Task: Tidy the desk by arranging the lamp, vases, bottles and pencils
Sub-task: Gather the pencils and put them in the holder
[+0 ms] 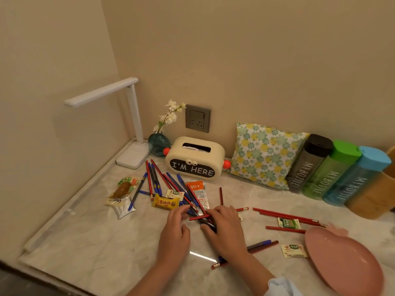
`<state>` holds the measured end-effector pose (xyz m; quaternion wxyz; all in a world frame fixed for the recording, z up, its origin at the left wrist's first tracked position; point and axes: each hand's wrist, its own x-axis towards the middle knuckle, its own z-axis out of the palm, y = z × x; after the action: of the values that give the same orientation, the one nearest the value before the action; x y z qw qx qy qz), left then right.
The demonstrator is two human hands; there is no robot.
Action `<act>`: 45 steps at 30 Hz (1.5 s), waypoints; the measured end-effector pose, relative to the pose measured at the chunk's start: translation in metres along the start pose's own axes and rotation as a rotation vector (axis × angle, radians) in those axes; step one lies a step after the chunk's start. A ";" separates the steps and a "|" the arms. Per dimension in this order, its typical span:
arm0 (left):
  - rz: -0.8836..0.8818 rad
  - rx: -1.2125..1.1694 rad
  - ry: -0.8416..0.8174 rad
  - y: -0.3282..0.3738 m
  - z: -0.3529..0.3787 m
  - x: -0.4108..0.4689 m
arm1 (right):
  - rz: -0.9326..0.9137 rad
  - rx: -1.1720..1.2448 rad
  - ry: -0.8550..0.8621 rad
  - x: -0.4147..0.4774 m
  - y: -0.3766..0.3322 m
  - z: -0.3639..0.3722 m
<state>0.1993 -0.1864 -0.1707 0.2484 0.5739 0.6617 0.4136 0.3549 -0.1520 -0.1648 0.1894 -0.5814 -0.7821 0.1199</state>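
Note:
Red pencils and blue pens lie scattered over the marble desk (89, 238), with a heap (162, 182) in front of the tissue box. My left hand (176, 229) and my right hand (227, 229) are both at the near end of that heap. My right hand's fingers curl round several dark pens and a red pencil (199, 217). My left hand's fingers touch the pens beside it. More red pencils (284, 215) lie to the right. A white lamp (130, 124) and a teal vase (159, 144) with white flowers stand in the back corner. Three bottles (333, 169) line the back right.
A cream tissue box (195, 159) and a flowered cushion (265, 154) stand against the wall below a socket (198, 119). Snack packets (123, 194) lie at left and among the pencils. A pink plate (344, 259) sits at the near right, a wooden box (374, 197) beyond the bottles.

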 end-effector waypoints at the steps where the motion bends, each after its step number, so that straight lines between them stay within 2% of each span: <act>1: 0.001 0.001 0.003 0.000 0.000 0.000 | 0.001 -0.007 0.015 0.000 0.000 0.000; 4: 0.001 0.011 -0.004 0.000 0.000 -0.001 | 0.038 -0.051 0.051 -0.001 -0.003 -0.003; 9: 0.041 0.075 -0.010 0.001 -0.001 -0.002 | 0.072 -0.202 -0.041 -0.002 -0.008 -0.003; 14: 0.053 0.109 -0.020 0.001 0.000 -0.003 | 0.043 -0.236 -0.067 -0.001 -0.007 -0.003; 19: 0.002 0.085 -0.026 0.007 0.004 0.003 | 0.046 -0.182 -0.034 -0.004 -0.004 -0.004; 26: -0.203 -0.148 -0.094 0.028 0.009 0.019 | 0.063 -0.079 0.043 -0.004 -0.003 -0.007; 29: -0.223 -0.367 -0.129 0.046 0.008 0.028 | 0.052 -0.007 0.057 0.000 0.001 -0.015; 34: -0.145 -0.469 -0.158 0.076 0.006 0.045 | -0.026 0.076 0.081 0.016 0.006 -0.042; 37: -0.089 -0.517 -0.158 0.098 0.008 0.054 | -0.044 0.221 0.039 0.024 0.005 -0.064; 40: -0.080 -0.599 -0.205 0.124 0.015 0.066 | -0.013 0.414 0.026 0.028 0.005 -0.093; 45: -0.012 -0.659 -0.274 0.172 0.032 0.080 | 0.144 0.715 0.080 0.027 0.023 -0.137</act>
<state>0.3030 -0.1006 -0.0330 0.5090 0.5091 0.4567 0.5226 0.4279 -0.1239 -0.0466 0.4022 -0.5363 -0.6396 0.3761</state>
